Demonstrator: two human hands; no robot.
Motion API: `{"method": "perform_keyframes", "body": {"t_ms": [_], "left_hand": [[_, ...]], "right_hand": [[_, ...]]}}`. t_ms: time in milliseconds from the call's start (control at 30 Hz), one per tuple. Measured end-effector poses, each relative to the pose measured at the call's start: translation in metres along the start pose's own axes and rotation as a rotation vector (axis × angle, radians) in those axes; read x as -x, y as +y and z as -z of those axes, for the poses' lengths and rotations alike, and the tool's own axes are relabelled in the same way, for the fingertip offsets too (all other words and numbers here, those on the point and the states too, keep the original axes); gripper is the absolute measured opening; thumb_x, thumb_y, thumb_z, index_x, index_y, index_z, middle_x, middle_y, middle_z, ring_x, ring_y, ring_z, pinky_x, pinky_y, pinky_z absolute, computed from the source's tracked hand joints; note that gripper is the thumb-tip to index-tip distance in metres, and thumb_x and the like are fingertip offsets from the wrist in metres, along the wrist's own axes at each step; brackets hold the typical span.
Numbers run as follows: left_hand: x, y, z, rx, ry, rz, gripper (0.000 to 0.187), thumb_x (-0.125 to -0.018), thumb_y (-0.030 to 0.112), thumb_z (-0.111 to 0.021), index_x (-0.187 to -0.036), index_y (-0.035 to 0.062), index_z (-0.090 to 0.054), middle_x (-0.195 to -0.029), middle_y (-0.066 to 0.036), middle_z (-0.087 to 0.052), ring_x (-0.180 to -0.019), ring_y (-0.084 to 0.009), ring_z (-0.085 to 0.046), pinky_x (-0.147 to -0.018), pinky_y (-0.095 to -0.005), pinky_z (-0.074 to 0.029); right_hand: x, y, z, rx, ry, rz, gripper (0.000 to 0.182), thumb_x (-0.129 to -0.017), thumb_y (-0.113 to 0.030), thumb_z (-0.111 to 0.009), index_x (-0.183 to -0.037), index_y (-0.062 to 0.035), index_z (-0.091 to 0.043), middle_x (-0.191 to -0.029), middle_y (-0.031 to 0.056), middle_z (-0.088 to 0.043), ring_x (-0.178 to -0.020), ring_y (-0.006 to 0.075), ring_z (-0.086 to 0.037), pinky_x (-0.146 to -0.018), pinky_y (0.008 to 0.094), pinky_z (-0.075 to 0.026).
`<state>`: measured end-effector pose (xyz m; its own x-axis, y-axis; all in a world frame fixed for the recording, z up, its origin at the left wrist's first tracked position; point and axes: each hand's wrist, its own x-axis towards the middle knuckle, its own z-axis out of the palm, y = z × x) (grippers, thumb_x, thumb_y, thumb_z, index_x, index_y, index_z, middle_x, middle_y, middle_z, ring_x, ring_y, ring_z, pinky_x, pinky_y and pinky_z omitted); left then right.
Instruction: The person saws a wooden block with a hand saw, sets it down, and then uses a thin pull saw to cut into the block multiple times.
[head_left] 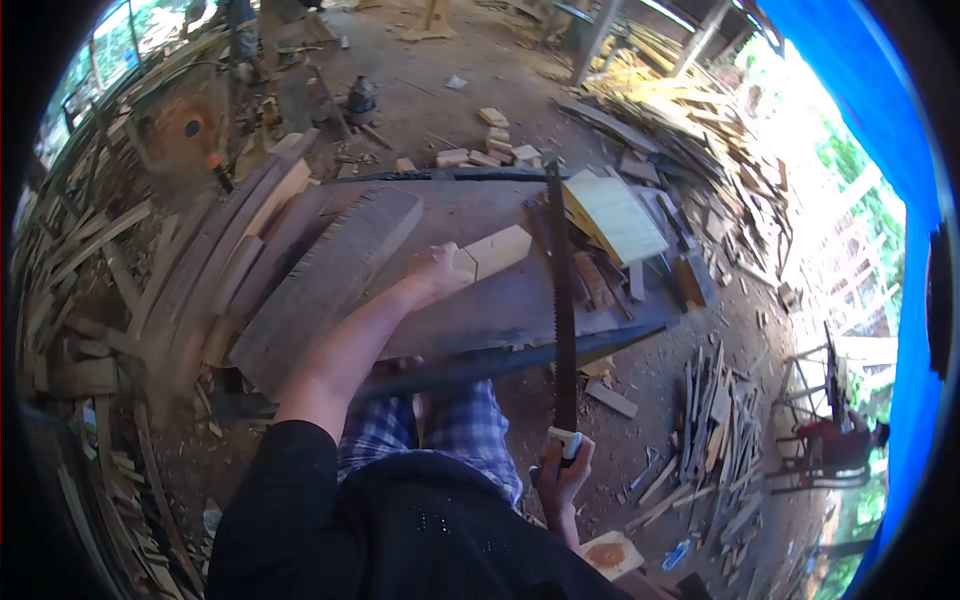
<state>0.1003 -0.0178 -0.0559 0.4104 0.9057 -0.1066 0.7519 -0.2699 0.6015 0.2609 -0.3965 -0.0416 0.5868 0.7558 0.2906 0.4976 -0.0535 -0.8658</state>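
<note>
My left hand (435,274) grips the near end of a pale wooden block (502,252), which lies on the workbench (450,325). A dark line crosses the block close to my fingers. In my right hand (565,478) is the light-coloured handle of a handsaw (563,330), with my fingers closed around it. Its long, dark, toothed blade points away from me over the right part of the bench, to the right of the block and apart from it. A thick, worn plank (330,270) lies left of my left arm.
A yellowish board (615,215) and offcuts lie on the bench's right side. Long boards (225,250) are stacked at left. Scrap strips (708,410) cover the ground at right, with a big wood pile (690,110) behind. Small blocks (490,150) lie beyond the bench.
</note>
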Motion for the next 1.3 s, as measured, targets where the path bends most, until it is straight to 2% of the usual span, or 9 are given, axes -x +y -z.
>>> {"method": "perform_keyframes", "body": {"t_ms": [133,300,400,433,500,533,633,700,1300], "left_hand": [[0.025,-0.017,0.047,0.05,0.048,0.056,0.061,-0.076,0.047,-0.075,-0.117,0.0041,-0.063,-0.112,-0.019,-0.067,-0.103,-0.0325,-0.065,-0.089,-0.0382,-0.05],[0.027,-0.067,0.117,0.328,0.001,0.097,0.053,-0.085,0.048,-0.069,-0.114,0.0044,-0.066,-0.104,-0.011,-0.069,-0.094,-0.0183,-0.064,-0.086,-0.0325,-0.048],[0.013,-0.106,0.146,0.29,-0.089,0.127,0.048,-0.09,0.049,-0.062,-0.113,0.0069,-0.067,-0.098,-0.006,-0.068,-0.093,-0.0128,-0.06,-0.086,-0.0311,-0.046],[0.007,-0.118,0.15,0.291,-0.086,0.149,0.048,-0.09,0.049,-0.062,-0.113,0.0069,-0.067,-0.098,-0.006,-0.068,-0.093,-0.0128,-0.06,-0.086,-0.0311,-0.046],[0.001,-0.139,0.151,0.093,-0.16,0.216,0.047,-0.094,0.05,-0.052,-0.108,0.0088,-0.068,-0.104,-0.016,-0.063,-0.102,-0.0297,-0.061,-0.089,-0.0403,-0.046],[0.006,-0.132,0.149,0.108,-0.164,0.24,0.047,-0.094,0.05,-0.052,-0.108,0.0088,-0.068,-0.104,-0.016,-0.063,-0.102,-0.0297,-0.061,-0.089,-0.0403,-0.046],[0.026,-0.081,0.133,-0.174,0.292,0.439,0.041,-0.1,0.04,-0.039,-0.111,0.0115,-0.067,-0.12,-0.019,-0.056,-0.106,-0.0355,-0.058,-0.093,-0.0539,-0.041],[0.034,-0.044,0.125,-0.254,0.47,0.583,0.041,-0.1,0.039,-0.039,-0.111,0.0102,-0.067,-0.116,-0.018,-0.06,-0.105,-0.0355,-0.058,-0.095,-0.0527,-0.038],[0.009,-0.034,0.083,-0.278,0.86,0.919,0.042,-0.096,0.038,-0.041,-0.093,0.0115,-0.073,-0.102,-0.011,-0.068,-0.11,-0.0294,-0.056,-0.097,-0.0466,-0.035]], "right_hand": [[-0.027,0.005,-0.007,-0.012,-0.07,0.009,0.018,-0.091,-0.012,-0.062,-0.103,-0.0028,-0.052,-0.073,0.0101,-0.061,-0.062,0.0182,-0.062,-0.055,0.0317,-0.048],[-0.083,-0.016,-0.048,0.004,-0.16,0.212,0.022,-0.093,-0.016,-0.061,-0.107,-0.0024,-0.052,-0.073,0.0093,-0.062,-0.061,0.0149,-0.061,-0.055,0.0297,-0.048],[-0.117,-0.034,-0.082,-0.027,-0.319,0.207,0.028,-0.091,-0.014,-0.063,-0.114,-0.0022,-0.053,-0.086,0.0154,-0.066,-0.073,0.0234,-0.066,-0.064,0.0355,-0.051],[-0.128,-0.037,-0.095,-0.034,-0.339,0.202,0.028,-0.091,-0.014,-0.063,-0.114,-0.0022,-0.053,-0.086,0.0154,-0.066,-0.073,0.0234,-0.066,-0.064,0.0355,-0.051],[-0.145,-0.048,-0.114,-0.028,-0.433,0.196,0.029,-0.091,-0.013,-0.065,-0.116,-0.0024,-0.054,-0.089,0.0196,-0.065,-0.078,0.0329,-0.068,-0.068,0.0383,-0.053],[-0.154,-0.06,-0.12,-0.04,-0.486,0.176,0.029,-0.09,-0.013,-0.065,-0.115,-0.0018,-0.054,-0.09,0.0212,-0.065,-0.08,0.0362,-0.068,-0.068,0.04,-0.053],[-0.173,-0.076,-0.133,-0.012,-0.61,0.2,0.029,-0.09,-0.012,-0.065,-0.115,-0.0015,-0.054,-0.089,0.0214,-0.065,-0.081,0.0384,-0.067,-0.068,0.041,-0.052],[-0.182,-0.085,-0.135,0.007,-0.667,0.202,0.03,-0.089,-0.011,-0.065,-0.115,-0.0013,-0.053,-0.091,0.0219,-0.064,-0.083,0.04,-0.066,-0.068,0.0423,-0.053],[-0.221,-0.087,-0.11,0.214,-0.873,0.449,0.028,-0.091,-0.013,-0.059,-0.112,-0.0006,-0.046,-0.09,0.0241,-0.056,-0.079,0.0444,-0.06,-0.064,0.0487,-0.05]]}}
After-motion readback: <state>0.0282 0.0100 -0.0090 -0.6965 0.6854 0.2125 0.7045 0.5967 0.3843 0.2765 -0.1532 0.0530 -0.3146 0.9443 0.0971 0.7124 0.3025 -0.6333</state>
